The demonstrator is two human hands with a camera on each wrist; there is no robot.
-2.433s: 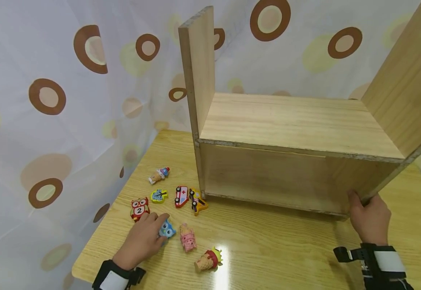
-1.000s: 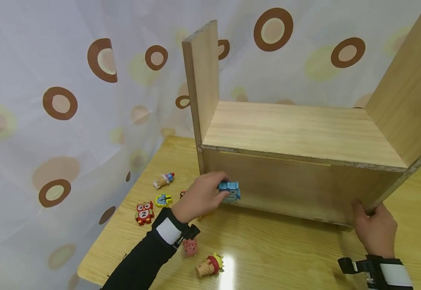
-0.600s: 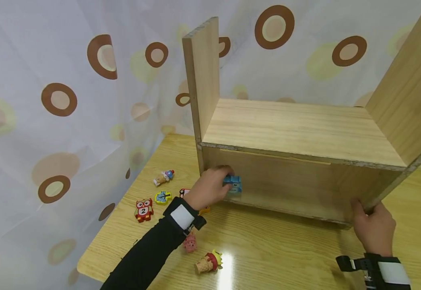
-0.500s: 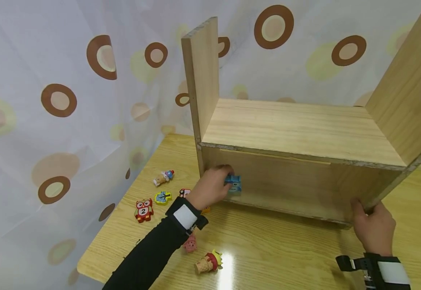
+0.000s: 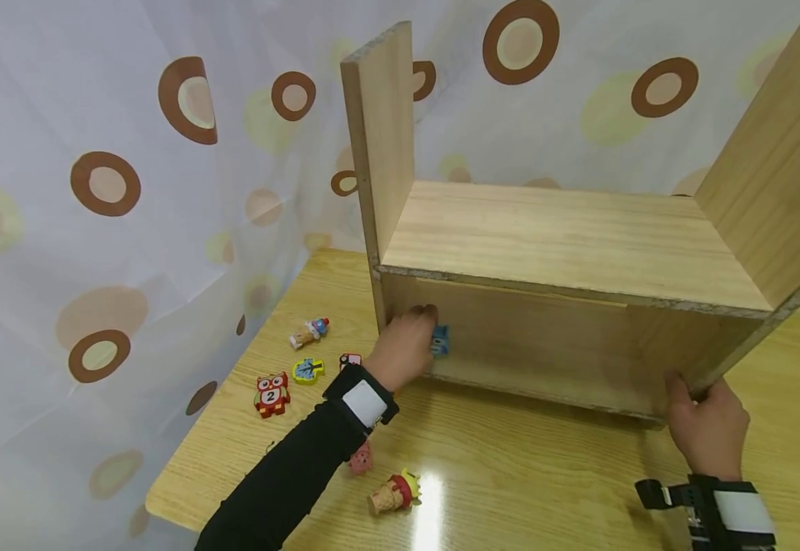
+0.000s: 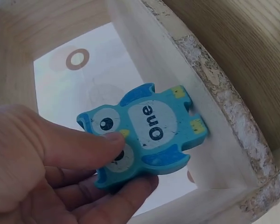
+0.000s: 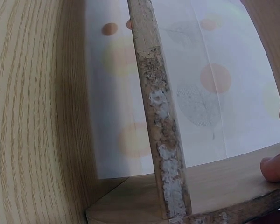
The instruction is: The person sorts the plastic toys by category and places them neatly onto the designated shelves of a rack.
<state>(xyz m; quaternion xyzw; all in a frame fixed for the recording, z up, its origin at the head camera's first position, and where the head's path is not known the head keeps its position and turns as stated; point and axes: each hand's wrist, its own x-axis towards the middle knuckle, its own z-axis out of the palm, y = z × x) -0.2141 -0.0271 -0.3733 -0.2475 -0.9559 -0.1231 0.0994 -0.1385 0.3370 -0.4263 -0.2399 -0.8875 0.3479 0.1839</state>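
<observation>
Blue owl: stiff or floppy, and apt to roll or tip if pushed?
Probably stiff: the blue owl shows no bend in the left grip, held by its head. Its flat front suggests sliding over rolling. Stood on its stubby feet, it might tip.

Across the lower frame we see a wooden table (image 5: 510, 474) bearing a shelf (image 5: 579, 229); left of centre lie a red owl (image 5: 272, 396), tree piece (image 5: 308, 371), half-hidden red-edged block (image 5: 349, 360) and blue-capped cone (image 5: 310, 334), bottom centre a pink figure (image 5: 361, 459) and crowned cone (image 5: 396, 492).
</observation>
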